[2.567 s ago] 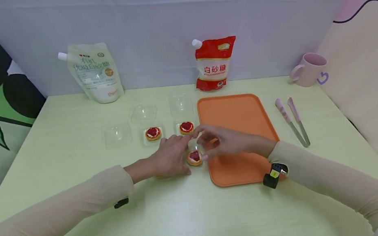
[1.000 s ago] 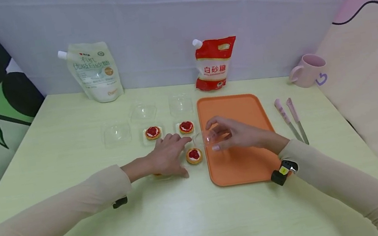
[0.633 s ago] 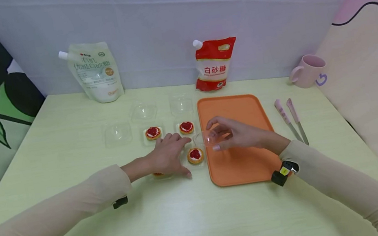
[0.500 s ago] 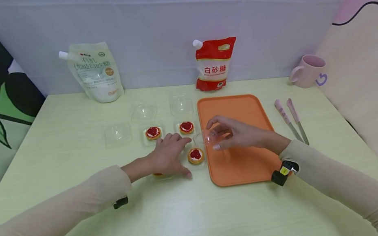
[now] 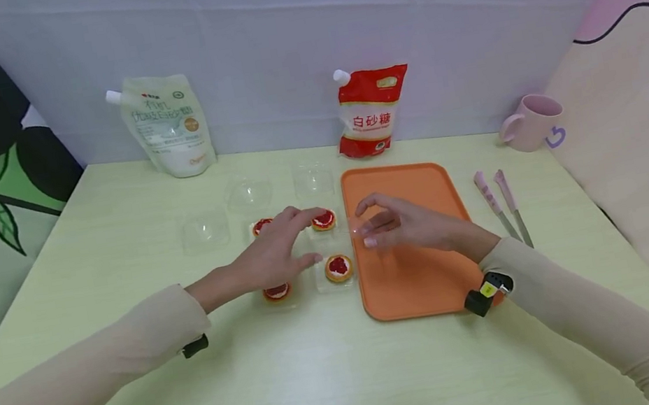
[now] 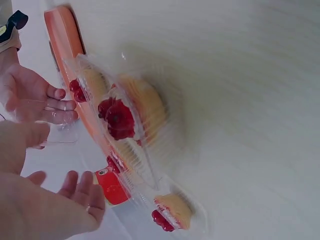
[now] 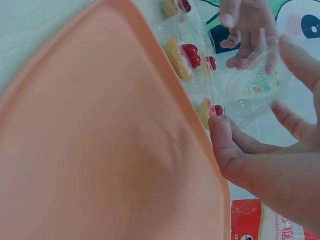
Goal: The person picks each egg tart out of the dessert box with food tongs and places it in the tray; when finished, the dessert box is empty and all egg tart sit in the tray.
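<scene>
My right hand [image 5: 400,222] holds a clear plastic lid [image 7: 255,75] between thumb and fingers, above the left edge of the orange tray [image 5: 427,285]. My left hand [image 5: 271,250] is spread over the small fruit tarts, holding nothing. Just to the right of its thumb sits the front right tart [image 5: 338,268], uncovered in its clear base. The back right tart [image 5: 324,221] lies by my left index fingertip. Partly hidden behind that hand are the back left tart [image 5: 262,226] and the front left tart [image 5: 277,293], which shows under clear plastic in the left wrist view.
Clear lids [image 5: 204,232] lie behind the tarts. At the back stand a pale green pouch [image 5: 169,128] and a red and white sugar pouch [image 5: 372,111]. Two pink-handled knives [image 5: 503,206] lie right of the tray, with a pink mug [image 5: 531,122] at the back right.
My right hand lifted the lid off the front right tart and carried it right, over the tray's edge. My left hand has since moved up and away from that tart, uncovering the front left one.
</scene>
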`<state>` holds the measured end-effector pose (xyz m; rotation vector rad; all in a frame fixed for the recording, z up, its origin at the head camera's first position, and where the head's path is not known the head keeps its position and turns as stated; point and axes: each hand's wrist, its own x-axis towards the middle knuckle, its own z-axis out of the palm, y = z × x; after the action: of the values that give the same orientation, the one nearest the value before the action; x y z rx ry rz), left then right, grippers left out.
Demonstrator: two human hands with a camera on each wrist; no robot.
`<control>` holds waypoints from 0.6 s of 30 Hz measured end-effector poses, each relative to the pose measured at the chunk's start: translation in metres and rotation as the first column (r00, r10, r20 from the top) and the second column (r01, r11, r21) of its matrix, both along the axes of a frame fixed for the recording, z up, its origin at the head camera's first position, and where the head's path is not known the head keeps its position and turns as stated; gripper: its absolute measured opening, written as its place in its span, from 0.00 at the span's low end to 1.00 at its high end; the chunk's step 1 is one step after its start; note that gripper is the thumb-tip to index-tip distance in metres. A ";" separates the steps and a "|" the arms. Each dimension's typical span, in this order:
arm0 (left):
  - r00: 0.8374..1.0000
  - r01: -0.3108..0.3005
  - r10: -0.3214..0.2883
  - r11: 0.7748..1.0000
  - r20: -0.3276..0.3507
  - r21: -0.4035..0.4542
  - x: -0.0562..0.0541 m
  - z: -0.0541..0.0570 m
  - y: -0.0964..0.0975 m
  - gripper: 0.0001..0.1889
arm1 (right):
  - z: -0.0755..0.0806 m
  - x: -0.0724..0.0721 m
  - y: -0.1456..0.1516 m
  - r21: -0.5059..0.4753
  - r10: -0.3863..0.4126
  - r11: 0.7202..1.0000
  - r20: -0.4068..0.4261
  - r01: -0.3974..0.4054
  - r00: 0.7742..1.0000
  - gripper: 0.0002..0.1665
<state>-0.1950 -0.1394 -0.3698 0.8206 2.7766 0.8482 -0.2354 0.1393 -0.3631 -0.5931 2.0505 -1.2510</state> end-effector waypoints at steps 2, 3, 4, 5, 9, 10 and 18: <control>0.998 0.007 -0.002 0.997 -0.066 0.075 -0.002 0.001 0.000 0.36 | 0.001 -0.002 -0.001 -0.019 -0.007 1.000 0.024 0.007 1.000 0.34; 0.995 0.013 -0.002 0.995 -0.100 0.102 -0.003 0.001 0.001 0.34 | 0.000 -0.003 -0.001 -0.033 -0.007 0.999 0.036 0.008 0.999 0.33; 0.991 0.017 -0.001 0.993 -0.135 0.117 -0.003 0.002 0.002 0.33 | 0.000 -0.004 -0.002 -0.045 -0.009 0.999 0.047 0.011 0.999 0.32; 0.986 0.022 0.000 0.991 -0.169 0.129 -0.004 0.002 0.003 0.33 | 0.000 -0.005 -0.003 -0.057 -0.014 0.998 0.062 0.018 0.998 0.31; 0.962 0.040 0.002 0.988 -0.273 0.148 -0.007 0.003 0.009 0.32 | 0.004 -0.007 -0.009 -0.152 -0.045 0.986 0.178 0.073 0.983 0.29; 0.956 0.044 0.003 0.987 -0.292 0.152 -0.007 0.004 0.010 0.32 | 0.006 -0.007 -0.011 -0.170 -0.054 0.981 0.203 0.090 0.978 0.29; 0.924 0.068 0.015 0.977 -0.381 0.203 -0.012 0.011 0.014 0.29 | 0.016 -0.010 -0.020 -0.220 -0.065 0.966 0.312 0.138 0.948 0.34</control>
<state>-0.2072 -0.1253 -0.3585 1.1719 3.0269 1.1023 -0.2458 0.1195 -0.3467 -0.3755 1.7068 -1.5607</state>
